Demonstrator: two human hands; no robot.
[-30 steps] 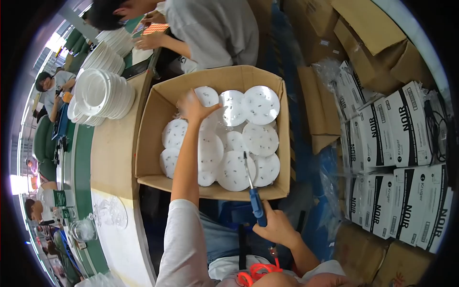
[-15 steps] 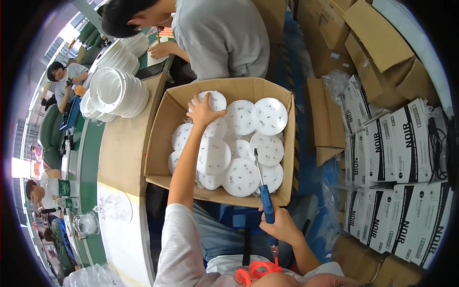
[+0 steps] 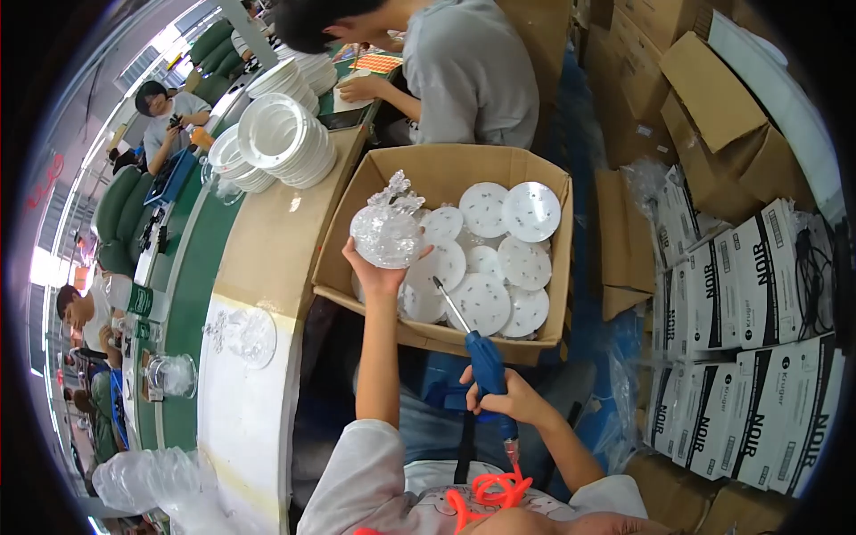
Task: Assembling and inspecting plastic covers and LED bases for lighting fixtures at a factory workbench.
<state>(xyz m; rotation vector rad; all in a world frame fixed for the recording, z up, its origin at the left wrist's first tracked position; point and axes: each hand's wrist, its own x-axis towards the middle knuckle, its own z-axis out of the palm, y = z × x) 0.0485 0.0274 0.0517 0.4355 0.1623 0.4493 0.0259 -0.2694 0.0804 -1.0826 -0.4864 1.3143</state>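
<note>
My left hand (image 3: 379,272) is raised over the near left part of a cardboard box (image 3: 526,352). Its fingers are closed round the edge of a round disc (image 3: 386,236) with a shiny, clear, bumpy face and a cluster of clear crystal-like pieces at its top. White round plates (image 3: 482,303) dotted with small fittings lie piled in the box. Held in my right hand (image 3: 513,397) at the box's near side is a blue pneumatic screwdriver (image 3: 487,366). Its long metal bit points up and left over the plates, and a red coiled hose (image 3: 499,490) leads from its lower end.
On the bench to the left stand stacked white rings (image 3: 285,143). A clear disc (image 3: 254,339) and plastic bags (image 3: 147,481) lie nearer. A person in grey (image 3: 473,71) sits beyond the box. Cartons (image 3: 767,276) are stacked at right.
My left hand has lifted a disc out of the box's far left corner and drawn it nearer, its clear bumpy face now showing. The screwdriver has shifted left. The whole view has swung slightly.
</note>
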